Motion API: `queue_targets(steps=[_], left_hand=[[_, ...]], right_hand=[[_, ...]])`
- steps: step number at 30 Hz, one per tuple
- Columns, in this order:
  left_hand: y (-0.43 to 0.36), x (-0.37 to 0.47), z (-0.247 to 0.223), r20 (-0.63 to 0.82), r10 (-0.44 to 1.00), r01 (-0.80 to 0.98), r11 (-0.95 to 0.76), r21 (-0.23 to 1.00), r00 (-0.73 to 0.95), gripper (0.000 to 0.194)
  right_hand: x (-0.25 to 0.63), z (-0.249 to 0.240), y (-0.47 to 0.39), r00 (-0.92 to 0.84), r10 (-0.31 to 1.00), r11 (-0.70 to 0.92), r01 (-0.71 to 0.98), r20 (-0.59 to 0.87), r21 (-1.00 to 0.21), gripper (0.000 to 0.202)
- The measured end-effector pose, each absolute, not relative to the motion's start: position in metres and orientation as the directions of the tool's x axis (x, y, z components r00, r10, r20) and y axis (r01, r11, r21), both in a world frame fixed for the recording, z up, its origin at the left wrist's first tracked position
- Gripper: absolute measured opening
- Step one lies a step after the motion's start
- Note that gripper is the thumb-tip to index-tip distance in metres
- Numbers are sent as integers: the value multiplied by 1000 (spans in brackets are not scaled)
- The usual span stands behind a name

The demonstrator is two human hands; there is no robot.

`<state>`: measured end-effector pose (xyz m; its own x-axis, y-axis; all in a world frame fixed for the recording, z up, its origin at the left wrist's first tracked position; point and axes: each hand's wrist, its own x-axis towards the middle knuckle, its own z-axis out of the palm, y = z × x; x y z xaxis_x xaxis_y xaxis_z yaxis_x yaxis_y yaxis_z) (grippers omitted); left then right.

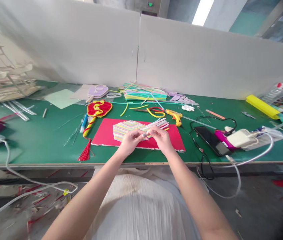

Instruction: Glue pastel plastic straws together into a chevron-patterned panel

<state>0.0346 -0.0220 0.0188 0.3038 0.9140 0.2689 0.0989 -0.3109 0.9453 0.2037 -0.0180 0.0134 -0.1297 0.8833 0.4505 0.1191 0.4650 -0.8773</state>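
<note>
My left hand and my right hand meet fingertip to fingertip over a red board. Both are closed in a pinch; what sits between the fingers is too small to make out. Just behind them lies a striped pastel piece, its rows of fuzzy strips angled to a middle line. Loose ends of pastel strips fan out to the right, behind my right hand. My fingers cover part of the piece's lower right side.
Left of the board lies a red and yellow fan with a tassel. Behind are a pile of coloured strips, scissors and a yellow glue gun. A phone, charger and cables occupy the right.
</note>
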Motion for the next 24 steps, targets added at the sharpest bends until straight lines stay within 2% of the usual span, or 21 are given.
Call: queue_targets(steps=[12, 24], left_hand=[[-23, 34, 21, 253, 911, 47, -283, 958, 326, 26], [-24, 35, 20, 285, 908, 19, -305, 952, 308, 25]], right_hand=[[204, 12, -18, -120, 866, 500, 167, 486, -850, 31], [203, 9, -18, -142, 912, 387, -9, 384, -922, 32]])
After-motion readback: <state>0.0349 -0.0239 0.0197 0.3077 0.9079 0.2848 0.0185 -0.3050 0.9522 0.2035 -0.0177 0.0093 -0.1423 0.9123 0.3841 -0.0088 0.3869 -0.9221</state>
